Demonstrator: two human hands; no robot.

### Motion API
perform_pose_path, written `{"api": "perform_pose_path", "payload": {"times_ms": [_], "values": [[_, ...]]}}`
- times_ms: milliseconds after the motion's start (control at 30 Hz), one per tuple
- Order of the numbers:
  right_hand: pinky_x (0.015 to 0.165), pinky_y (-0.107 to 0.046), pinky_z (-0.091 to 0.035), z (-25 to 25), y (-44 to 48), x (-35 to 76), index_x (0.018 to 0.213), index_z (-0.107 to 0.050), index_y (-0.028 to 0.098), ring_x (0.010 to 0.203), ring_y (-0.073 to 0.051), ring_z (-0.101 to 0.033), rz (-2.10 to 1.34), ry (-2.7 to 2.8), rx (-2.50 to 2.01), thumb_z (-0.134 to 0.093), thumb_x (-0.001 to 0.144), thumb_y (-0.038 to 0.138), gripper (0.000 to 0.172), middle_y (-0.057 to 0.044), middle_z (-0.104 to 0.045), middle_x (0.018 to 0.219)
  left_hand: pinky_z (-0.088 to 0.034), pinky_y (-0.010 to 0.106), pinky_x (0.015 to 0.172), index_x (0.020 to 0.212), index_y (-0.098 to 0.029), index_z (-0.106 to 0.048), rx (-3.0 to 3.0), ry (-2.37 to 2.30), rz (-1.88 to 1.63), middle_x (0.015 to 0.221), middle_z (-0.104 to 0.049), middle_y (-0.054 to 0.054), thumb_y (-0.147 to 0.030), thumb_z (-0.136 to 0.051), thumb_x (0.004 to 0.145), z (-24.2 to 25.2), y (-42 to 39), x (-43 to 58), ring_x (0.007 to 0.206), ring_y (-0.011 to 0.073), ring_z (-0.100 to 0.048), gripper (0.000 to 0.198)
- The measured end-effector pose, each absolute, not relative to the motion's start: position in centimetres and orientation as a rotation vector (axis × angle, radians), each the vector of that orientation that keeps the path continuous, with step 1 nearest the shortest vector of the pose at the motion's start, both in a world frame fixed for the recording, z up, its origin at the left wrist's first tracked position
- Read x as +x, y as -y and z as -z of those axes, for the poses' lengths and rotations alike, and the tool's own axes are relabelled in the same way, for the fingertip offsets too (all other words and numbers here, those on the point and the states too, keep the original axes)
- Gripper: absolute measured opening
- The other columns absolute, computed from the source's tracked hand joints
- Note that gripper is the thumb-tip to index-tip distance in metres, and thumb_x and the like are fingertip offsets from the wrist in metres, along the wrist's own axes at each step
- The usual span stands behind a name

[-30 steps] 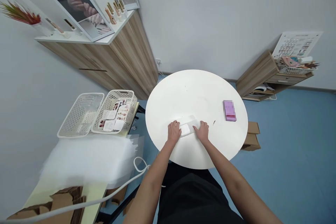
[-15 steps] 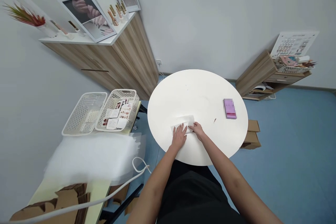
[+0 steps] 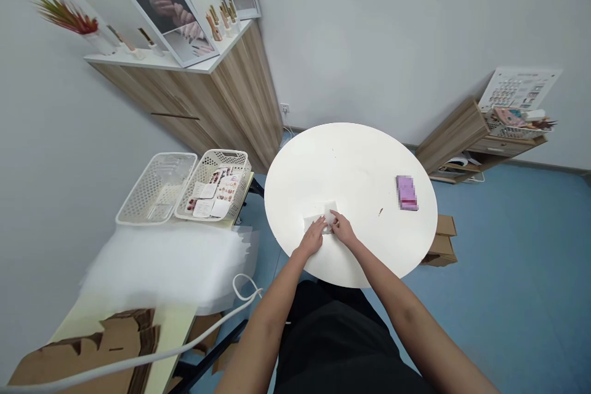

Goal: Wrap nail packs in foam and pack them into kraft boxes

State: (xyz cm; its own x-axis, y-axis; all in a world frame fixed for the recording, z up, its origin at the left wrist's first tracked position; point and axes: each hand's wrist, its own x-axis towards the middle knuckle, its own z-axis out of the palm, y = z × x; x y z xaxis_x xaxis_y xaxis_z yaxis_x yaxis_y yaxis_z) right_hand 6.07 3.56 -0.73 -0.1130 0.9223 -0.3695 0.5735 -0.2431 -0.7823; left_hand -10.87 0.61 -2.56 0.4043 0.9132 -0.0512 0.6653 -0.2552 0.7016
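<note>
1. Turned up toward the left since half a second ago: right end of the white wrap (image 3: 312,220), laid out flatter then; right hand (image 3: 342,229) shifted leftward with it.
2. Resting on the round white table (image 3: 360,154), toward the near edge: that same wrap. Pressed across it with fingers laid flat: left hand (image 3: 314,239). Pinching the raised end, as far as can be seen: thumb and fingers of the right.
3. Well apart, toward the table's right edge: purple box (image 3: 406,191), with a small dark mark (image 3: 380,212) between it and the hands.
4. Off left, on a side table (image 3: 175,329): white sheets (image 3: 170,265) and cardboard pieces (image 3: 83,357), crossed in front by a white cable (image 3: 152,357).
5. Beyond those, side by side: left basket (image 3: 138,191) holding clear packets, right basket (image 3: 241,178) holding printed cards (image 3: 203,208).
6. At far right, on a low cabinet (image 3: 455,135): another basket (image 3: 512,130), filled with mixed items, before a printed chart (image 3: 519,87).
7. Too small to read: print on cards and chart. Blurred into blocks: purple box's face.
</note>
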Motion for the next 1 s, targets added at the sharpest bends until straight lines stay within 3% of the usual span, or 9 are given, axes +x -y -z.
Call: {"api": "perform_pose_path", "payload": {"times_ms": [133,267,400,533,667,833,1000], "values": [[0.082,-0.029,-0.049,0.8,-4.1,5.5,0.141,-0.046,0.023,0.089,-0.018,-0.062,-1.084,2.057,-1.931,-0.058,0.086,0.027,0.056,-0.007,-0.055,0.108,-0.038,0.052,0.111,0.120,-0.022,-0.054,1.885,-1.573,-0.702,0.140,-0.051,0.010,-0.005,-0.040,0.081,1.9,0.4,-11.1,0.135,0.0239,-0.044,0.045],[0.072,-0.029,-0.048,0.4,-4.2,4.8,0.147,-0.038,0.026,0.089,-0.021,-0.062,-0.984,2.212,-2.053,-0.057,0.089,0.036,0.061,-0.010,-0.050,0.116,-0.051,0.048,0.095,0.114,-0.020,-0.051,1.274,-1.908,-0.857,0.118,-0.057,0.013,-0.019,-0.051,0.083,2.1,2.9,-11.6,0.110,0.0260,-0.060,0.031],[0.069,-0.030,-0.048,0.3,-4.2,4.5,0.148,-0.034,0.025,0.090,-0.023,-0.063,-0.985,2.242,-2.070,-0.056,0.090,0.039,0.064,-0.012,-0.050,0.118,-0.056,0.043,0.080,0.110,-0.019,-0.050,0.794,-1.905,-0.831,0.103,-0.063,0.012,-0.030,-0.058,0.085,3.1,4.5,-11.4,0.088,0.0221,-0.066,0.028],[0.071,-0.031,-0.049,1.0,-4.3,4.6,0.149,-0.031,0.024,0.093,-0.026,-0.063,-0.966,2.259,-2.064,-0.056,0.090,0.042,0.066,-0.014,-0.050,0.119,-0.057,0.032,0.070,0.098,-0.021,-0.057,0.780,-1.822,-0.870,0.082,-0.066,0.006,-0.032,-0.052,0.091,3.9,3.3,-10.3,0.078,0.0168,-0.067,0.014],[0.071,-0.029,-0.048,1.8,-4.4,4.7,0.148,-0.033,0.026,0.088,-0.022,-0.064,-0.919,2.294,-1.998,-0.058,0.089,0.040,0.066,-0.012,-0.052,0.116,-0.057,0.031,0.067,0.087,-0.020,-0.060,0.802,-1.787,-0.906,0.068,-0.060,0.002,-0.033,-0.052,0.091,3.9,1.2,-9.3,0.069,0.0154,-0.065,0.016],[0.081,-0.031,-0.049,1.4,-5.0,5.6,0.150,-0.031,0.021,0.095,-0.023,-0.063,-1.113,2.231,-1.922,-0.053,0.090,0.040,0.067,-0.013,-0.053,0.120,-0.056,0.035,0.079,0.091,-0.019,-0.059,0.925,-1.780,-0.969,0.091,-0.062,0.006,-0.030,-0.056,0.086,2.6,-0.1,-7.9,0.087,0.0178,-0.064,0.013],[0.087,-0.031,-0.050,0.7,-5.7,7.1,0.153,-0.024,0.017,0.096,-0.020,-0.062,-1.362,2.157,-1.784,-0.048,0.086,0.022,0.071,-0.012,-0.057,0.120,-0.052,0.038,0.091,0.083,-0.021,-0.057,1.387,-1.703,-1.003,0.113,-0.053,0.008,-0.021,-0.054,0.085,0.8,-0.4,-6.3,0.103,0.0206,-0.059,0.003]]}}
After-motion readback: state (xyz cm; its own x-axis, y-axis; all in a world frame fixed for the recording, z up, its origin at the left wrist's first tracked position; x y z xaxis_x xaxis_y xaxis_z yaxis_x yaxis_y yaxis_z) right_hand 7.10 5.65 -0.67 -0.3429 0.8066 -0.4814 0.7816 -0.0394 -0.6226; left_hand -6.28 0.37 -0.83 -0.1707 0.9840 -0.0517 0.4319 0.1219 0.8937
